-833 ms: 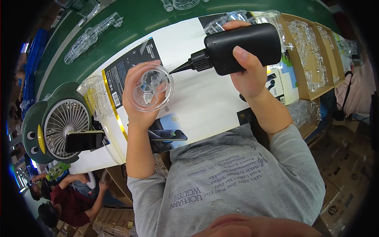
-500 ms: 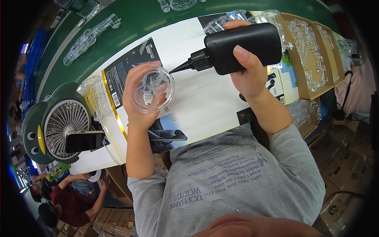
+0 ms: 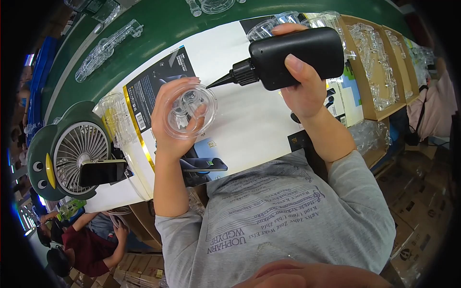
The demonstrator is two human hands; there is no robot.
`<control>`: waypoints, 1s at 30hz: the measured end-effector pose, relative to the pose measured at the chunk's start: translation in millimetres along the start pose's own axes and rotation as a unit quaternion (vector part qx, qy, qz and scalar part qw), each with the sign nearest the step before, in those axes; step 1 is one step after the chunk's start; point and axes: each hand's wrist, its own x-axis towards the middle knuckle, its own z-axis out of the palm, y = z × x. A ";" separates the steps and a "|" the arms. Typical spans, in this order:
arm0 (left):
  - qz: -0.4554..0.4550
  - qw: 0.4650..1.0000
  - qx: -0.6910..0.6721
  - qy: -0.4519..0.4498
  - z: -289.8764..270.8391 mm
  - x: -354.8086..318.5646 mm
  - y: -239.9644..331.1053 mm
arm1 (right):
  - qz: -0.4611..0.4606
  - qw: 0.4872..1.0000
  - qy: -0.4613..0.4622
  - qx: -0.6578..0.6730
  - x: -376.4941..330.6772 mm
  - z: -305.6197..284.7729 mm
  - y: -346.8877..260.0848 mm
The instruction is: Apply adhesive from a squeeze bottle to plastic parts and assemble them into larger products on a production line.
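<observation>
My left hand is wrapped around a clear round plastic part, whose ringed open end faces up. Smaller clear shapes show inside the ring. In my right hand lies a black squeeze bottle, tilted nearly level. Its thin tapered nozzle points left, with the tip at the upper right rim of the clear part; whether it touches I cannot tell. The fingers under the bottle are mostly hidden.
White printed board covers the table. A green fan and a phone stand at left. Clear plastic cups sit beyond the bottle, and a cardboard box of clear parts lies right. One clear assembly rests far left.
My left hand has turned the clear part and shifted it slightly right and down. The bottle and my right hand have hardly moved.
</observation>
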 end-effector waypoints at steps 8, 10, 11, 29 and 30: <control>-0.013 1.000 0.003 -0.022 0.9 0.2 3.1 | 0.006 1.000 -0.004 0.000 -0.7 -0.2 -1.4; -0.012 1.000 0.003 -0.024 1.1 -0.3 3.1 | 0.012 1.000 -0.012 -0.005 -1.1 -0.7 -1.0; -0.012 1.000 0.003 -0.027 1.2 -0.4 3.0 | 0.012 1.000 -0.011 -0.005 -1.0 -0.4 -0.8; -0.014 1.000 0.000 -0.028 -0.2 -0.4 4.4 | -0.003 1.000 -0.008 -0.004 0.1 -0.2 -1.1; -0.014 1.000 0.000 -0.028 0.1 -0.4 4.6 | -0.005 1.000 -0.008 -0.004 0.0 0.1 -1.1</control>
